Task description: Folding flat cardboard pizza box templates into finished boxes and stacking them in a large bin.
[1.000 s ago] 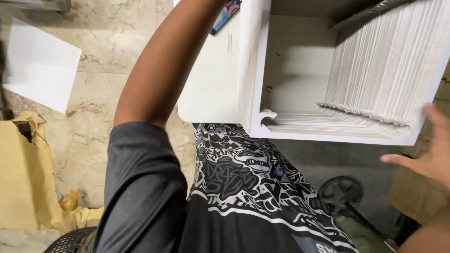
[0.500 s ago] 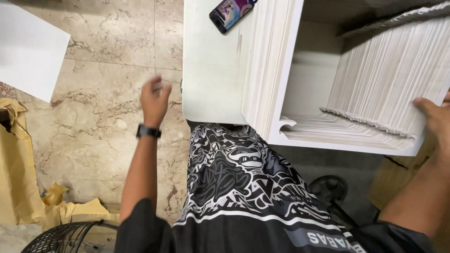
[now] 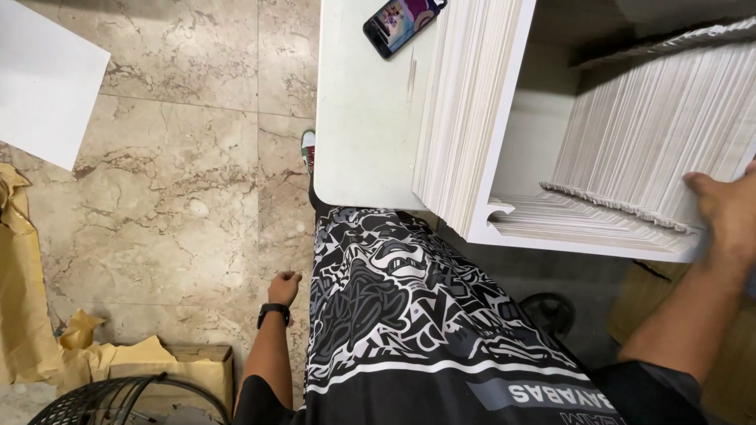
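Right hand (image 3: 728,208) lies on the near edge of the leaning stack of white sheets (image 3: 654,134) inside the white box (image 3: 504,197); fingers curled over the top sheets, pressing, not pinched shut. Sheets tilt rightward, leaving a gap against the box's left wall. Left hand (image 3: 282,287) hangs beside the hip, loosely curled, holding nothing, over bare marble floor (image 3: 181,181). Phone (image 3: 402,24) sits on the table (image 3: 362,134), near its far edge.

The right hand (image 3: 728,208) rests on leaning white sheets (image 3: 646,134); the left hand (image 3: 283,287) hangs loosely curled above the marble floor (image 3: 181,181).
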